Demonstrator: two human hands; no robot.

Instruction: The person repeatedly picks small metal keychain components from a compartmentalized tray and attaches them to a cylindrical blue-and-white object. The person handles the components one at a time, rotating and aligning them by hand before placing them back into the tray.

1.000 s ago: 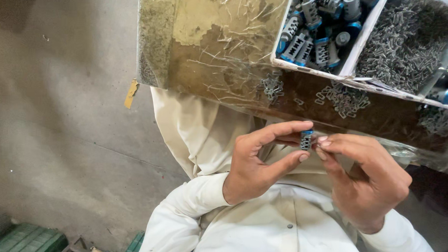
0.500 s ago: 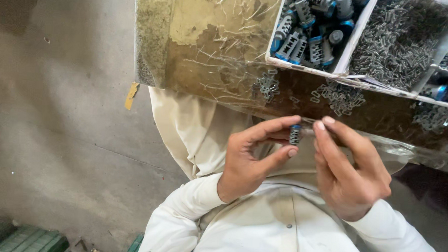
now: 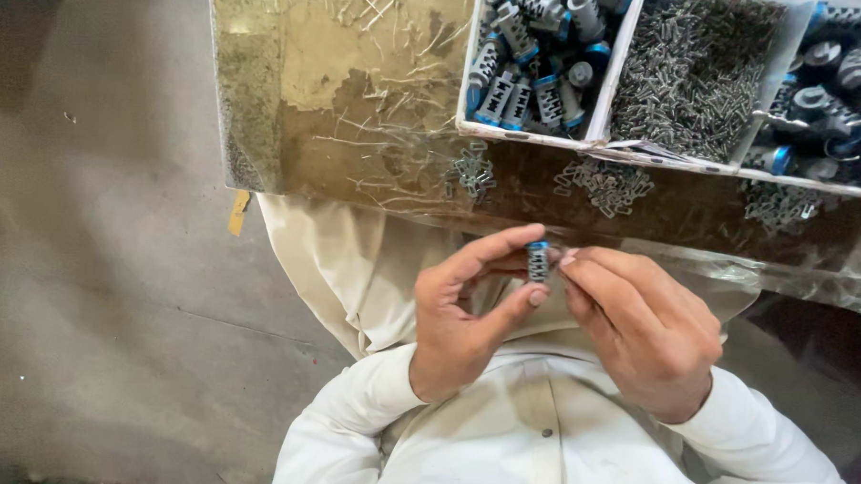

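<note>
Blue-capped part being worked between both hands

Blue-capped part is sitting upright between my fingertips, in front of my chest and just below the near edge of the surface. Going left to right: my left hand is pinching it, index finger over the blue top and thumb under the bottom end. A second ago that grip was sitting a little higher and further right; now it is drifting down and toward the middle, and the part is showing more clearly. My right hand is closing in from the right, its fingertips touching the part's side, and I am judging that it is pressing or fitting something small there, though I cannot make out what. Beyond the hands, on the surface, a tray of matching blue-capped pieces is standing beside a tray of small metal clips, with loose clips scattered nearby.
</note>
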